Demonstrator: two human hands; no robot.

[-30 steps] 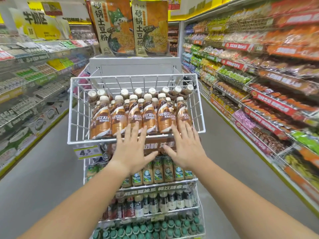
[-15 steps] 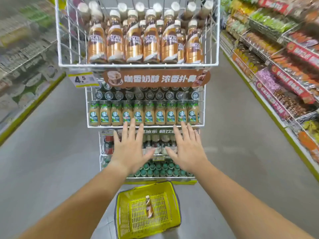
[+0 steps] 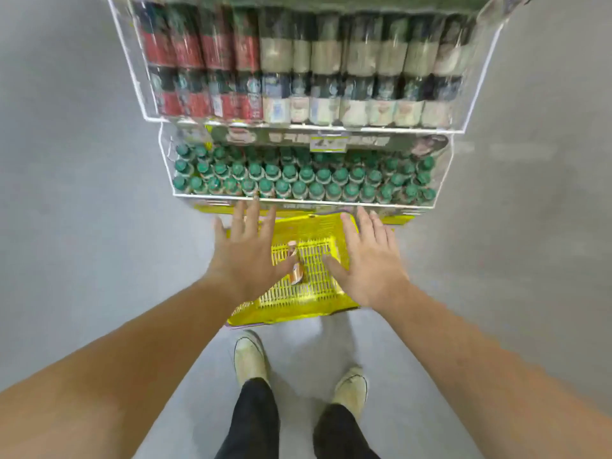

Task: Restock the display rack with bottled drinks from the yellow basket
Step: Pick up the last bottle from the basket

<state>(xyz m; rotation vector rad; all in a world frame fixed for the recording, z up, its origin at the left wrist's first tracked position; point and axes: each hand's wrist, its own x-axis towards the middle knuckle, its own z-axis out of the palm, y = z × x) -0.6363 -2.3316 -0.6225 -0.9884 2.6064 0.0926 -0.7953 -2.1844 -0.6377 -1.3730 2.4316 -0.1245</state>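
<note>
A yellow plastic basket (image 3: 308,303) sits on the grey floor at the foot of the white wire display rack (image 3: 308,197). One brown bottled drink (image 3: 295,265) lies on the basket's slotted bottom. My left hand (image 3: 246,256) hovers over the basket's left side, palm down, fingers spread, holding nothing. My right hand (image 3: 366,260) hovers over the right side in the same way. The bottle lies between the two hands, partly hidden by my left thumb. Only the rack's two lower tiers show.
The lowest tier holds several green-capped bottles (image 3: 298,180). The tier above holds red-labelled bottles (image 3: 198,77) on the left and pale-labelled ones (image 3: 364,77) on the right. My two shoes (image 3: 250,357) stand just behind the basket. Grey floor lies on both sides.
The view has tilted down from the top tier of brown bottles to the floor. Both hands have dropped from the rack's front to just over the yellow basket, still spread.
</note>
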